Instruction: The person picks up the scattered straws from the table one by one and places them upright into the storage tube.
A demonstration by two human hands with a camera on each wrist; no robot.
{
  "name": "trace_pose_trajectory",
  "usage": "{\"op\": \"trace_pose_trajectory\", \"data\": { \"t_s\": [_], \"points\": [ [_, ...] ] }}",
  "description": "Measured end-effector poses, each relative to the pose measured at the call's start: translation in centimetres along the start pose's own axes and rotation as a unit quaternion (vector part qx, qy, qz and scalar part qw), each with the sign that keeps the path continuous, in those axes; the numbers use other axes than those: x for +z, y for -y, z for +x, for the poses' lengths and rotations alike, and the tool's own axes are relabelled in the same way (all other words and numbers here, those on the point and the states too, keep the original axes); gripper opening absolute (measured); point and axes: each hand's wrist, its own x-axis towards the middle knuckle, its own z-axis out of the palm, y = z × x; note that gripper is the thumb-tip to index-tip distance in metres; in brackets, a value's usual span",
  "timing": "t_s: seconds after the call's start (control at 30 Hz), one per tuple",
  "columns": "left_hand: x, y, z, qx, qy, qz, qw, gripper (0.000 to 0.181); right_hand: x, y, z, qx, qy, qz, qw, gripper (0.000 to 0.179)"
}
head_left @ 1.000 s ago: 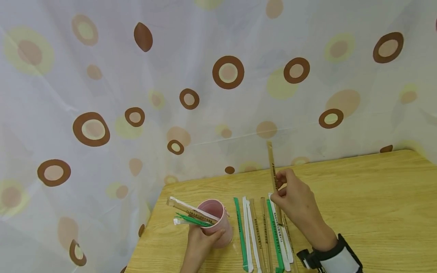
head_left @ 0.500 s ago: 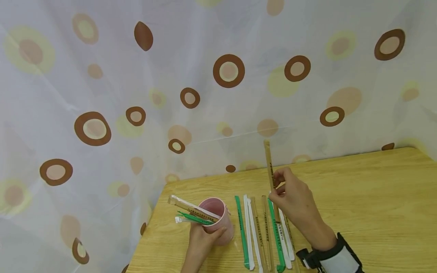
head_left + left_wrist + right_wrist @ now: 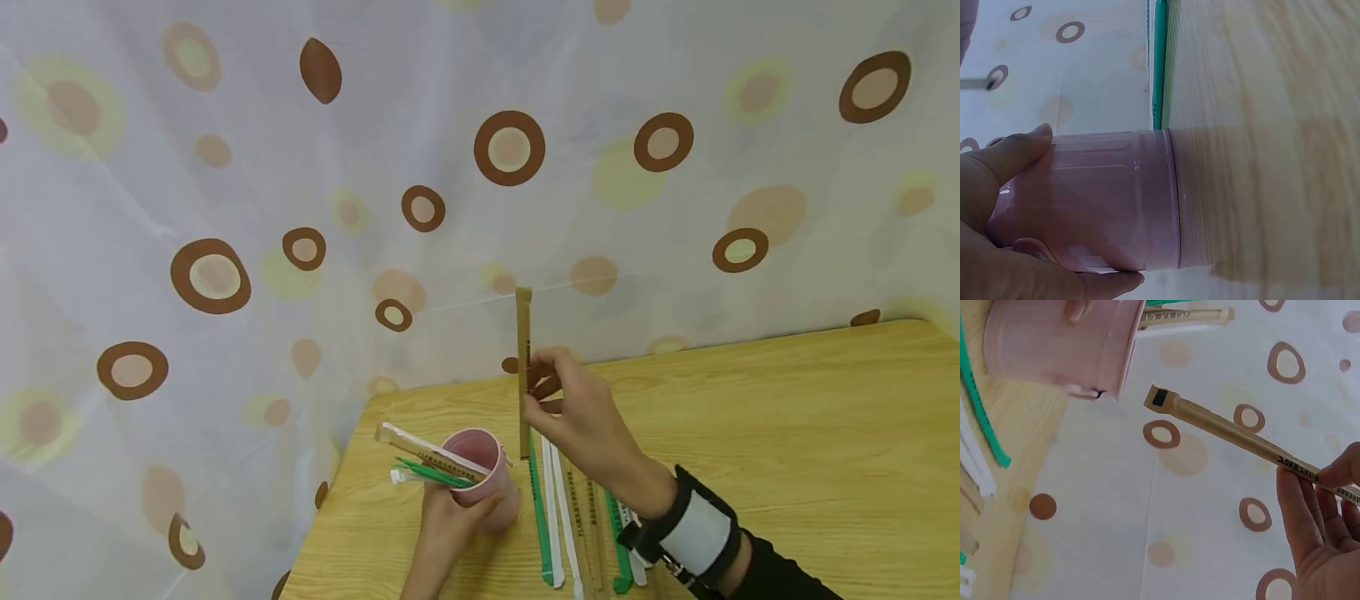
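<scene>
There is one left hand (image 3: 452,518), one right hand (image 3: 588,421), one pink cup (image 3: 504,504) and one held brown straw (image 3: 522,375). Two green straws (image 3: 539,517) lie flat. The cup's straws (image 3: 448,466) are too bunched to count.

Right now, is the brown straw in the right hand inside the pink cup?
No: in the right wrist view, the held brown straw is outside the pink cup, with a visible gap between.

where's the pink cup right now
In the head view, the pink cup is low, near the middle, held in the left hand, just left of a green straw lying on the table.
</scene>
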Motion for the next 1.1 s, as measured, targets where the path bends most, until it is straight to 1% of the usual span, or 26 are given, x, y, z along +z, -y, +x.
{"op": "trace_pose_trajectory", "data": {
  "t_s": [0.03, 0.1, 0.2, 0.3, 0.37, 0.4, 0.47, 0.53, 0.7, 0.77, 0.83, 0.87, 0.93, 0.97, 1.03, 1.1],
  "points": [
    [0.0, 0.1, 0.0, 0.001, 0.005, -0.003, 1.0, 0.073, 0.5, 0.1, 0.4, -0.006, 0.004, 0.008, 0.9999, 0.036],
    [-0.1, 0.1, 0.1, -0.001, 0.01, -0.002, 0.9999, 0.074, 1.6, 0.1, 1.0, -0.02, 0.024, 0.014, 0.9994, 0.035],
    [-0.1, 0.0, 0.3, -0.008, 0.01, 0.007, 0.9999, 0.076, 3.3, -0.5, 2.0, -0.052, 0.079, -0.006, 0.9955, 0.032],
    [-0.1, -0.2, 0.4, -0.012, 0.009, 0.009, 0.9998, 0.078, 5.1, -1.4, 2.6, -0.09, 0.142, -0.05, 0.9845, 0.027],
    [0.0, -0.1, 0.4, -0.007, 0.012, -0.001, 0.9999, 0.079, 6.1, -1.9, 2.7, -0.11, 0.171, -0.078, 0.9761, 0.023],
    [0.0, -0.1, 0.4, -0.004, 0.013, -0.007, 0.9999, 0.077, 6.5, -2.0, 2.6, -0.117, 0.179, -0.091, 0.9727, 0.023],
    [0.0, -0.1, 0.3, 0.005, 0.017, -0.015, 0.9997, 0.075, 7.1, -2.1, 2.4, -0.126, 0.185, -0.106, 0.9687, 0.023],
    [0.0, -0.2, 0.1, 0.011, 0.022, -0.022, 0.9995, 0.073, 7.5, -2.0, 2.3, -0.133, 0.179, -0.107, 0.969, 0.024],
    [-0.2, 0.0, -0.2, 0.0, 0.024, -0.015, 0.9996, 0.073, 7.7, -0.8, 2.4, -0.17, 0.14, -0.067, 0.9732, 0.032],
    [-0.2, 0.1, -0.2, -0.004, 0.024, -0.019, 0.9995, 0.075, 7.8, -0.4, 2.5, -0.179, 0.133, -0.052, 0.9735, 0.034],
    [-0.1, 0.2, -0.1, -0.006, 0.029, -0.024, 0.9993, 0.078, 8.1, -0.5, 2.4, -0.171, 0.138, -0.051, 0.9743, 0.032],
    [-0.1, 0.1, -0.1, -0.006, 0.032, -0.027, 0.9991, 0.078, 8.3, -0.7, 2.2, -0.158, 0.148, -0.053, 0.9748, 0.031],
    [-0.1, 0.1, -0.1, -0.008, 0.04, -0.031, 0.9987, 0.079, 8.8, -1.2, 1.9, -0.126, 0.179, -0.065, 0.9736, 0.028],
    [-0.1, 0.0, 0.0, -0.011, 0.045, -0.031, 0.9985, 0.08, 9.0, -1.5, 1.7, -0.107, 0.199, -0.075, 0.9712, 0.026],
    [-0.1, 0.0, 0.0, -0.014, 0.049, -0.022, 0.9984, 0.081, 9.4, -2.1, 1.2, -0.069, 0.243, -0.102, 0.9622, 0.024],
    [-0.2, -0.1, 0.1, -0.021, 0.054, -0.013, 0.9982, 0.08, 9.8, -2.5, 0.8, -0.036, 0.283, -0.132, 0.9494, 0.02]
  ]
}}
